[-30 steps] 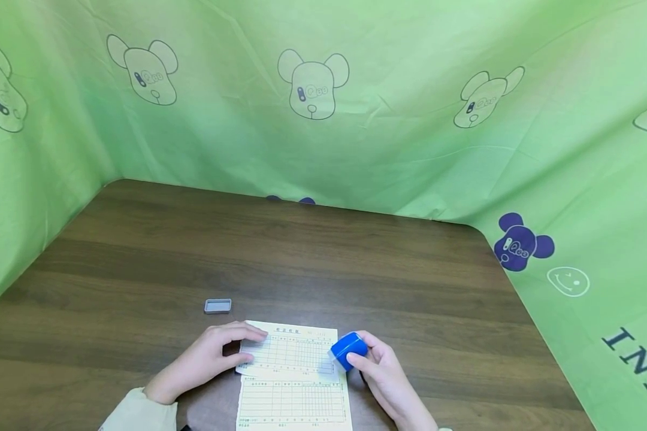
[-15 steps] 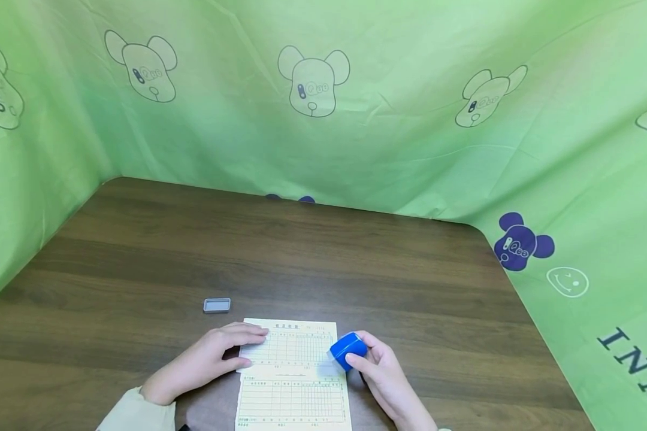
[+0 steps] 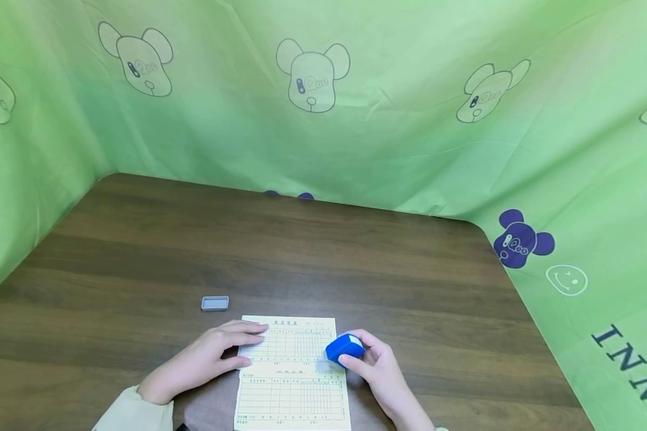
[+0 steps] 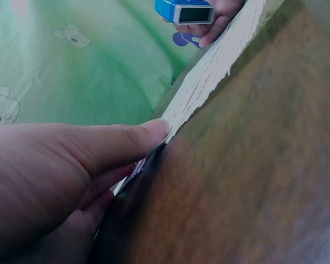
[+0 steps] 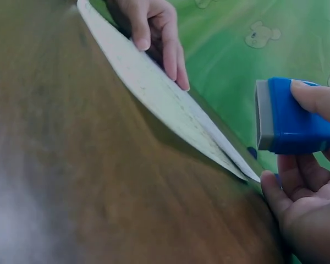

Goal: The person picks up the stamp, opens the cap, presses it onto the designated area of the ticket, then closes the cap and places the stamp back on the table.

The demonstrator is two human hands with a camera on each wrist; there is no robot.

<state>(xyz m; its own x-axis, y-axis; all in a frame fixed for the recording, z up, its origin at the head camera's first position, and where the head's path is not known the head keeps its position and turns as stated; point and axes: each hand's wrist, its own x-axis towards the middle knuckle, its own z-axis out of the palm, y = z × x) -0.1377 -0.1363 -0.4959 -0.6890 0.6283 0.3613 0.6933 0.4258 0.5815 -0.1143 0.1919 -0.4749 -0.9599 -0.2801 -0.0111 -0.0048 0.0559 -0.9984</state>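
A pad of printed receipt forms [image 3: 292, 400] lies near the table's front edge, its upper sheet over the lower form. My left hand [image 3: 215, 353] rests at the pad's upper left, fingers extended over the sheet and thumb at its left edge. In the left wrist view that thumb [image 4: 148, 135] touches the pad's ragged edge. My right hand [image 3: 380, 374] grips a blue stamp [image 3: 345, 349] between thumb and fingers, over the pad's right side. Its grey-rimmed end [image 5: 264, 116] faces left, raised above the paper in the right wrist view.
A small grey rectangular cap [image 3: 215, 303] lies hollow side up on the brown wooden table [image 3: 280, 257], beyond the left hand. A green printed curtain [image 3: 399, 143] encloses the table's back and sides.
The upper sheet's lower part has settled flatter onto the pad. The stamp has tilted and shifted slightly left in my right hand. My left hand stays on the pad.
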